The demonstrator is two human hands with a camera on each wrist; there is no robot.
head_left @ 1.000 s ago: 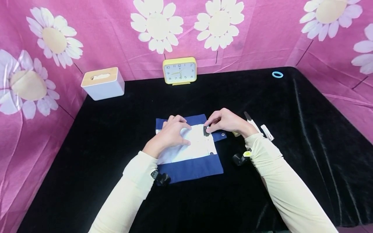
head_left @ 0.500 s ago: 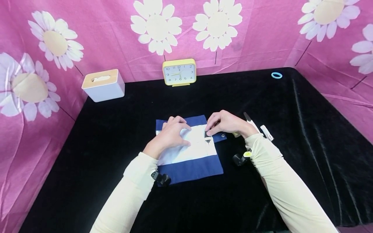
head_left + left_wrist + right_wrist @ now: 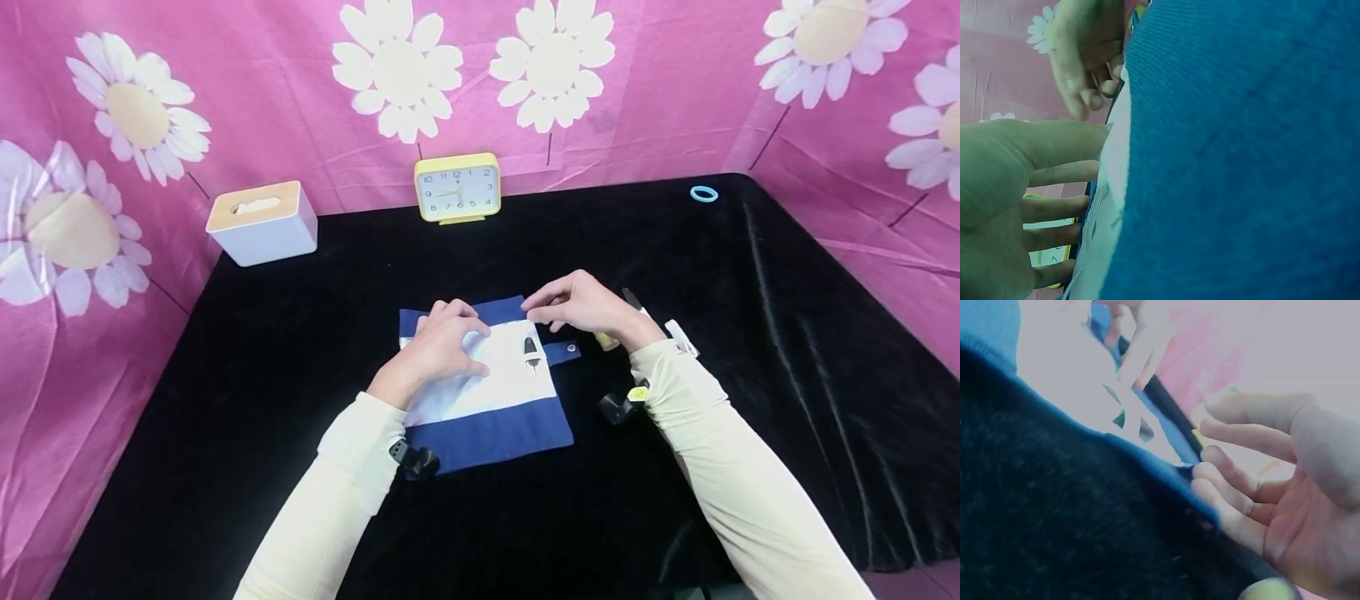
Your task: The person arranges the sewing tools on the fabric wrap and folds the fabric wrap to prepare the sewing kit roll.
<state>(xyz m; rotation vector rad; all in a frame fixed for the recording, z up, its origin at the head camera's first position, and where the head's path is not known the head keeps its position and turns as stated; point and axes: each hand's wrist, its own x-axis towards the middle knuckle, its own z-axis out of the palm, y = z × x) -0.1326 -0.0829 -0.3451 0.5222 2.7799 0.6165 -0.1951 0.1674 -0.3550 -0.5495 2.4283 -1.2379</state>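
A cloth organizer, blue with a white lining [image 3: 506, 392], lies unfolded on the table. My left hand [image 3: 444, 343] rests on the lining's left part, fingers spread and slightly bent. Near the lining's right edge lies a small dark, pointed tool [image 3: 531, 345], with a white band across its lower part; its kind cannot be made out. Just above it, at the organizer's upper right corner, is my right hand [image 3: 583, 307], its fingers loosely bent with nothing visible between them. In the right wrist view these fingers [image 3: 1229, 506] lie close to the blue cloth edge.
Right of the organizer are a snap tab [image 3: 564, 352], a yellowish piece [image 3: 606, 341] partly behind the right wrist, a dark-tipped white item [image 3: 632, 297] and a white item [image 3: 681, 337]. Farther back stand a tissue box [image 3: 262, 223], a yellow clock [image 3: 457, 188] and a blue ring [image 3: 703, 194].
My right hand, which pinched the dark tool, has let go of it and moved slightly up to the corner. The tool lies under the band. My left hand has stayed put.
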